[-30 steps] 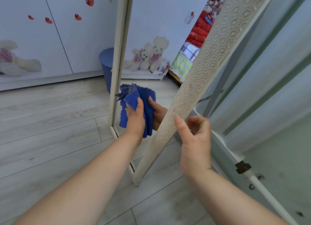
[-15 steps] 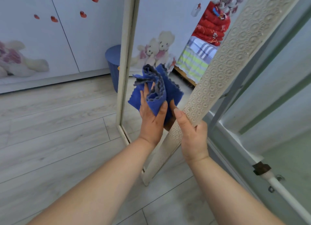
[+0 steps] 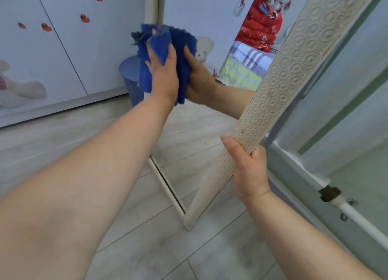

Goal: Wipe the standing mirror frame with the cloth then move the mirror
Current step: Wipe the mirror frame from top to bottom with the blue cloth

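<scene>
Blue folded cloth (image 3: pixel 156 57) pressed by left hand (image 3: pixel 164 78) on far frame edge; right hand (image 3: pixel 248 170) fingers grip cream embossed mirror frame (image 3: pixel 279 78). Wiping step; next likely continue along frame.

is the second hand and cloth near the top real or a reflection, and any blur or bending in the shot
Head view: the second hand is a reflection in the mirror; the real left hand presses the blue cloth there. Right hand grips the patterned frame. Wide-angle bending at the edges; soft, even light; cloth edges slightly blurred.
</scene>
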Demonstrator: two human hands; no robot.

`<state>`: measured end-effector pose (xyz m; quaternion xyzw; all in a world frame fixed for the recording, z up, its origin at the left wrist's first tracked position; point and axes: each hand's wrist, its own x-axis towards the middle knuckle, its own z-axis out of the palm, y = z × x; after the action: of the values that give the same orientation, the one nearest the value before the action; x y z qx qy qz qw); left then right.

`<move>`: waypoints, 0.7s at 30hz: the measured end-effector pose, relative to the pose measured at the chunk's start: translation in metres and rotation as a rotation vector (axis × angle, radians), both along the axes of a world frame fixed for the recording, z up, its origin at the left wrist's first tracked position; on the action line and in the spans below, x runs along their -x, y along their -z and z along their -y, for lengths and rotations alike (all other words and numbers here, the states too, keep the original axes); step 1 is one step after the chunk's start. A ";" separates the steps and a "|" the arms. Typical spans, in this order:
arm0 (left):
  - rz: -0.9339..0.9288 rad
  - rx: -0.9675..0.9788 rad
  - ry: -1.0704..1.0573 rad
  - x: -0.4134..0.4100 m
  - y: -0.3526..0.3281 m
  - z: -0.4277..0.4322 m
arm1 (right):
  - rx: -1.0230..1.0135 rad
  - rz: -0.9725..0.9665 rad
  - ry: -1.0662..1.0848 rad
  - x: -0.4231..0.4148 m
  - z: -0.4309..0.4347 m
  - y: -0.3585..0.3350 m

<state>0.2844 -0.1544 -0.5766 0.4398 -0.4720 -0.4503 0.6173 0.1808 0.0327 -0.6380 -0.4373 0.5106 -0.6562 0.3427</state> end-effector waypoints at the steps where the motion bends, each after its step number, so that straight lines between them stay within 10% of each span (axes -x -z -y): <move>1: 0.021 0.037 -0.010 0.001 -0.009 0.005 | -0.001 -0.002 -0.007 0.000 0.000 0.000; 9: 0.037 0.069 -0.083 -0.036 0.005 0.067 | 0.035 -0.010 -0.044 0.001 0.005 -0.003; 21: -0.057 -0.398 -0.110 -0.055 0.140 0.078 | 0.076 -0.045 0.036 -0.002 0.004 0.003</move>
<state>0.3392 -0.2320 -0.7168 0.5652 -0.3314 -0.5125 0.5551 0.1827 0.0284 -0.6410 -0.4553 0.5009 -0.6711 0.3023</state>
